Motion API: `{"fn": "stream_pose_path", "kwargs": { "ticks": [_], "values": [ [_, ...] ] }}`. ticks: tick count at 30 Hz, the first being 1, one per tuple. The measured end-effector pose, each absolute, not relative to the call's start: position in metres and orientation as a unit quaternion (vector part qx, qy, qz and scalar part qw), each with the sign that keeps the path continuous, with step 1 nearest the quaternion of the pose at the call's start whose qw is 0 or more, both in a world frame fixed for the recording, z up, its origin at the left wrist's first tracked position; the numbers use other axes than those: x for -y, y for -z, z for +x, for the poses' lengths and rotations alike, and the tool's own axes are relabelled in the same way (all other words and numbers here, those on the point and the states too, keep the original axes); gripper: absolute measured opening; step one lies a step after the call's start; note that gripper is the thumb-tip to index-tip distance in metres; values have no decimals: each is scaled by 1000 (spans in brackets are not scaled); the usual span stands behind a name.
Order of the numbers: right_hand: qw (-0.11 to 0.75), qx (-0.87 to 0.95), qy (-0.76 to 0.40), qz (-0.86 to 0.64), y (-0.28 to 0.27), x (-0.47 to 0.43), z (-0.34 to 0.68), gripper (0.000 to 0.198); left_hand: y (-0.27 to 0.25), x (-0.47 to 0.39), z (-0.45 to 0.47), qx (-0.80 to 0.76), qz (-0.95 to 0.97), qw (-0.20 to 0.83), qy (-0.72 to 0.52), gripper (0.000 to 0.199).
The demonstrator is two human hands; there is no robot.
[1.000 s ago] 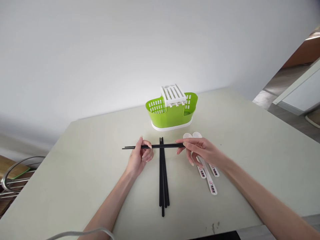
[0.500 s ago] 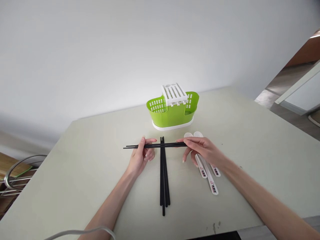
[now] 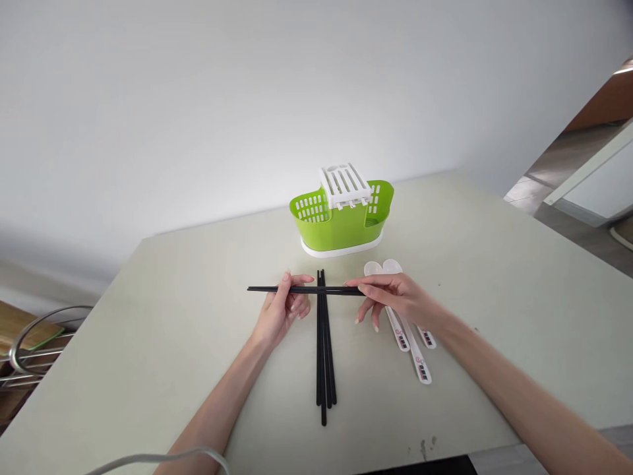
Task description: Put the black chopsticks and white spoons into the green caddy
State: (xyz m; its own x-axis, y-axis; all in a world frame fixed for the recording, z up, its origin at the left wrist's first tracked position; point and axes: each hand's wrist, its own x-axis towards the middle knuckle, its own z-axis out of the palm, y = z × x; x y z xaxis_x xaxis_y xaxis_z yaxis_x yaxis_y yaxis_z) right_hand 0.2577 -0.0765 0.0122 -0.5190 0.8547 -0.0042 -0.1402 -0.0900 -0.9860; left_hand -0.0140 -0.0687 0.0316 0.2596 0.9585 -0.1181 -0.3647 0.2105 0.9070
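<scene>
A pair of black chopsticks lies level between my two hands, above the table. My left hand pinches them near their left, thinner end, thumb on top. At the right end my right hand is closed on them between thumb and forefinger, the other fingers hanging loose. Beneath, several more black chopsticks lie lengthwise on the table in a narrow bundle. White spoons with printed handles rest under and beside my right hand, which covers part of them.
A green utensil basket with a white slotted top stands behind my hands, near the wall. The pale table spreads around. A grey cable crosses my left forearm. At the far left is a metal rack.
My left hand has slid slightly right along the chopsticks. The held pair now lies closer together at the left tips. My right hand has shifted a little left.
</scene>
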Motion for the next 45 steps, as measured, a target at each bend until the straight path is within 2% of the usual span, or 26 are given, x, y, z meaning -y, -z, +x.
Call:
{"fn": "stream_pose_path", "kwargs": {
  "ticks": [17,29,38,45],
  "values": [
    [375,538,-680,-327,-17,77,258,57,-27,68,-14,-369,376,688,-499,53],
    [393,517,-674,-354,-8,73,262,60,-27,63,-14,-379,384,613,-578,44],
    [448,466,-656,-390,-14,72,258,45,-24,59,-21,-386,338,588,-626,36],
    [463,450,-652,-396,-12,70,259,38,-23,58,-20,-381,339,590,-626,37]
  ]
}}
